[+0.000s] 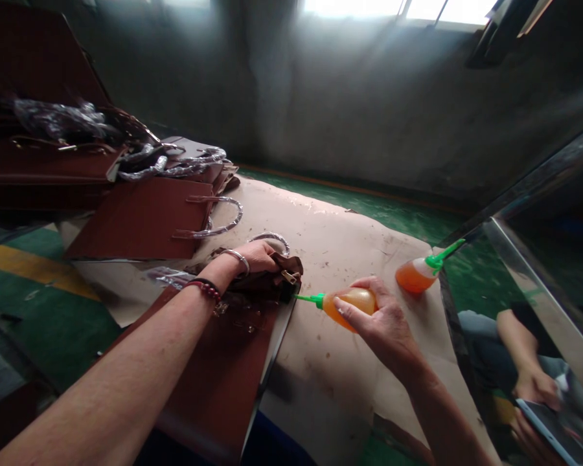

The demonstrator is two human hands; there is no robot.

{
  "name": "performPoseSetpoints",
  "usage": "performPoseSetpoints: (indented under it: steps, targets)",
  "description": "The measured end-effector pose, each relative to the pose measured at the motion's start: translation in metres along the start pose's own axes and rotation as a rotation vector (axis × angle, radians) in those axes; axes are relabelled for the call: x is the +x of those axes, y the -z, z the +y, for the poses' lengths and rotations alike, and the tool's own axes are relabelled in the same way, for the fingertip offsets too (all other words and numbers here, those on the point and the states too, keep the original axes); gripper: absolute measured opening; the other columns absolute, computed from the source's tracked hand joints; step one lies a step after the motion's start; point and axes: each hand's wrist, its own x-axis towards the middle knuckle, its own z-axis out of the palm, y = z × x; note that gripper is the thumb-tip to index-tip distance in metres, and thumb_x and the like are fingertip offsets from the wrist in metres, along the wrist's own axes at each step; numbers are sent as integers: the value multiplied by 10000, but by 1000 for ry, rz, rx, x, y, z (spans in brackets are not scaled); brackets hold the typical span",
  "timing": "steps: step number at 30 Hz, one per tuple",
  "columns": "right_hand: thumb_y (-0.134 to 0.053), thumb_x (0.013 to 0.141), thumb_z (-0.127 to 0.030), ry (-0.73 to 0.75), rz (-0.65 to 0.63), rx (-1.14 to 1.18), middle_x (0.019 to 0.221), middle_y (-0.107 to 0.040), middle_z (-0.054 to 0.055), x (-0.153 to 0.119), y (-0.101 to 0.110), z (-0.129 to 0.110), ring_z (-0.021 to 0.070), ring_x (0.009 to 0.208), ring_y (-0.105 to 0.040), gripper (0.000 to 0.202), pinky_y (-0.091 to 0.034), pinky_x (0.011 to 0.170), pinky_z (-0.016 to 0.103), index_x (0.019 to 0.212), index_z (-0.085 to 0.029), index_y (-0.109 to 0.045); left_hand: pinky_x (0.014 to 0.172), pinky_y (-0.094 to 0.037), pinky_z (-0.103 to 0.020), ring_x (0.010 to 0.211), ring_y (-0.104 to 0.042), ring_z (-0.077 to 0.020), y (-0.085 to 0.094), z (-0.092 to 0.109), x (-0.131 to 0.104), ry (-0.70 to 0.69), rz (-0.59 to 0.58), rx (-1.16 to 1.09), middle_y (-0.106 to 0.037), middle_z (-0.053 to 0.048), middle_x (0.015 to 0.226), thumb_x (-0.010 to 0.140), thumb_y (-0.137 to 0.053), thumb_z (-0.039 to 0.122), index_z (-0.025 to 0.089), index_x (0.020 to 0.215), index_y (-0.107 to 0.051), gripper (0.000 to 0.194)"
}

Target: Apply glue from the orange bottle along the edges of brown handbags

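A brown handbag [223,375] lies in front of me with its open top towards the right. My left hand [260,257] is closed on the bag's top edge, beside a metal zipper pull [288,277]. Wrapped round a soft squeeze bottle [352,307] of orange liquid, my right hand [381,317] holds it on its side. The bottle's green nozzle [311,298] points left, its tip right at the bag's dark opening. Whether the tip touches the bag I cannot tell.
Another orange-filled bottle [415,275] leans at the table's right side. Brown bags with plastic-wrapped handles [146,213] are stacked at the left. Brown paper [320,226] covers the table. At the lower right, a person's hands [537,388] hold a phone [554,430] beside a metal-edged frame.
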Motion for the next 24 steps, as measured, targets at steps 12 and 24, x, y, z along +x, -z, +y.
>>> performPoseSetpoints:
  steps: [12,24]
  targets:
    - [-668,691,-560,-15,-18,-9,835,-592,42,0,3,4,267,740,-596,390,-473,623,394,910,-270,-525,478,-353,-214,504,-484,-115,2,7,-6,27,-16,15,-573,15,497,605,-605,181,142,606,-679,83]
    - [-636,713,-525,-54,-167,-19,810,-606,22,-9,6,-2,224,716,-609,363,-492,610,340,930,-259,-519,533,-402,-200,636,-567,-143,2,5,-8,23,9,13,-665,-8,675,616,-585,169,140,742,-722,189]
